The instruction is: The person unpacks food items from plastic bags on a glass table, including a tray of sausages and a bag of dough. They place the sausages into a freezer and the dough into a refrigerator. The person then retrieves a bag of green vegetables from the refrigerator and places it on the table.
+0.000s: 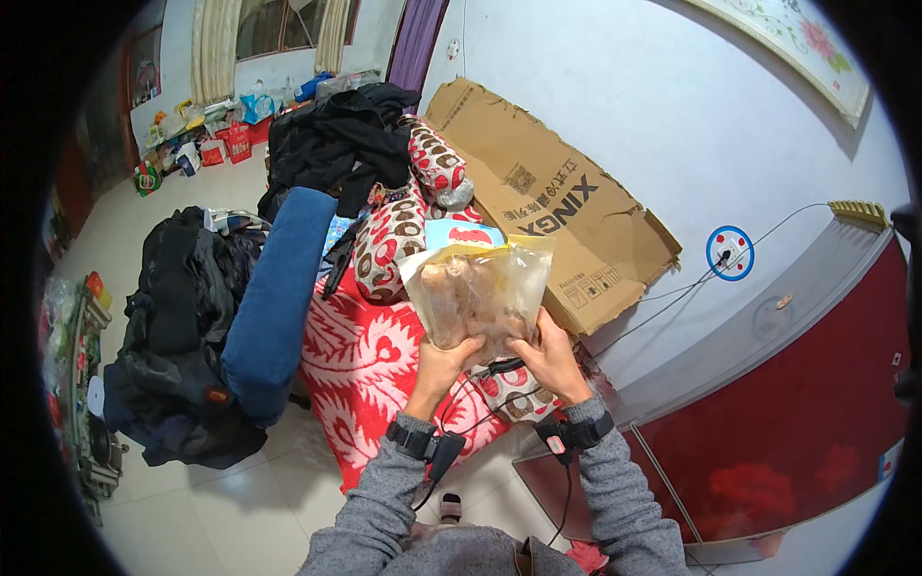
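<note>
A clear plastic packet [479,295] of pale brown food, its exact kind unclear through the shiny film, is held up before me. My left hand [448,371] grips its lower left corner, thumb on the front. At the lower right, my right hand [549,360] holds it the same way. The fingers of both hands are mostly hidden behind the packet. Below and behind it spreads a red and white patterned blanket [367,345] on a sofa or bed. A black strap with a cabled device sits on each wrist.
A large flattened cardboard box [547,194] leans against the wall on the right. Left of the blanket stand a blue cushioned armrest [281,309] and a pile of dark clothes [187,338]. Patterned cushions [392,245] lie behind the packet. A red cabinet [778,403] fills the right side.
</note>
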{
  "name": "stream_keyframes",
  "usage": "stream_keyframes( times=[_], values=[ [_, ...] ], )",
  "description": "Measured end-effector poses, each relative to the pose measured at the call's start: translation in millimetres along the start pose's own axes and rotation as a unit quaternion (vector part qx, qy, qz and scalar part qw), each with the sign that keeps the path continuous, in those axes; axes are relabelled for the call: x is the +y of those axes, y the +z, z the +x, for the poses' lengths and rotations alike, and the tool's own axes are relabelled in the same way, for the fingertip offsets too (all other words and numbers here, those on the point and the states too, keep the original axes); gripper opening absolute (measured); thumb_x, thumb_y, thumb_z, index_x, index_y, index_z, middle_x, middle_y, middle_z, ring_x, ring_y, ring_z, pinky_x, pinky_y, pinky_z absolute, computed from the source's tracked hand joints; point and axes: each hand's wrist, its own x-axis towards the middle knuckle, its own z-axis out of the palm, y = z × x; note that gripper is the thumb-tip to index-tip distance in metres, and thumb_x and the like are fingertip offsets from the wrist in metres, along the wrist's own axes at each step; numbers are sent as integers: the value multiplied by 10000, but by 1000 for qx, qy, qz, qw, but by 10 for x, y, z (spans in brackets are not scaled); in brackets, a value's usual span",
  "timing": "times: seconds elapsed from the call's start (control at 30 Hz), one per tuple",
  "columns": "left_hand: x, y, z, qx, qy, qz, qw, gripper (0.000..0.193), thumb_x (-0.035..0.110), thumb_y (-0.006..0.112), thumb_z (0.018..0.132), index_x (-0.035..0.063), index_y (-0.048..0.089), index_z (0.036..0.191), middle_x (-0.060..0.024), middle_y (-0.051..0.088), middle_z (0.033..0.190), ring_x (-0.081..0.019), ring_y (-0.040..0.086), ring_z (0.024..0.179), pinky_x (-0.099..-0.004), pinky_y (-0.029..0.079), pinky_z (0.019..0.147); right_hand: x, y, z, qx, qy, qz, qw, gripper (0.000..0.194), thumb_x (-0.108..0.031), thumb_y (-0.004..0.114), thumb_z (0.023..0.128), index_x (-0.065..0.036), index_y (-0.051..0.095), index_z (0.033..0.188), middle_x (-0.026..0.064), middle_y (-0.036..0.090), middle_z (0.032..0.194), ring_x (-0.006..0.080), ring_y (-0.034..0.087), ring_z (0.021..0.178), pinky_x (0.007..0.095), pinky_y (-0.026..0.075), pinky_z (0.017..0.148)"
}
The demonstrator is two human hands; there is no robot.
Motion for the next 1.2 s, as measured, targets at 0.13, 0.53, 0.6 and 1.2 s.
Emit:
stream_keyframes(
  times=[0.13, 0.53, 0.6, 1.2],
  values=[
    [-19, -104, -26, -27, -30, -3, 999, 231, 29, 726, 797, -9, 676, 1019, -50, 690, 951, -140, 650, 847, -277, 539, 750, -16, -92, -60, -24, 5, -6, 1000, 588, -48, 697, 812, 22, 440, 1336, 155, 606, 1218, 195, 582, 1123, 311, 458, 942],
    [-442, -623, -293, -41, -135, 37, 989, 303, 39, 685, 810, -12, 605, 1097, -57, 653, 934, -160, 619, 782, -275, 494, 702, 1910, -784, -2169, 95, 262, -263, 924, 589, -220, 745, 799, 28, 508, 1277, 213, 573, 1229, 335, 576, 1114, 406, 470, 949],
    [-503, -660, -363, -45, -164, 17, 985, 376, 45, 689, 802, -27, 569, 1151, -81, 656, 986, -186, 638, 834, -285, 510, 723, 2183, -911, -2587, 43, 348, -351, 868, 586, -184, 744, 777, 32, 503, 1264, 238, 499, 1305, 396, 485, 1209, 449, 406, 1021],
    [-1044, -692, -635, -111, -304, 46, 945, 574, 118, 805, 743, -9, 534, 1233, -82, 628, 1120, -218, 602, 1011, -346, 458, 913, 2963, -1074, -2376, -241, 347, -699, 577, 320, -230, 491, 907, -70, 710, 1075, 138, 641, 1117, 320, 504, 1102, 513, 298, 987]
  ],
)
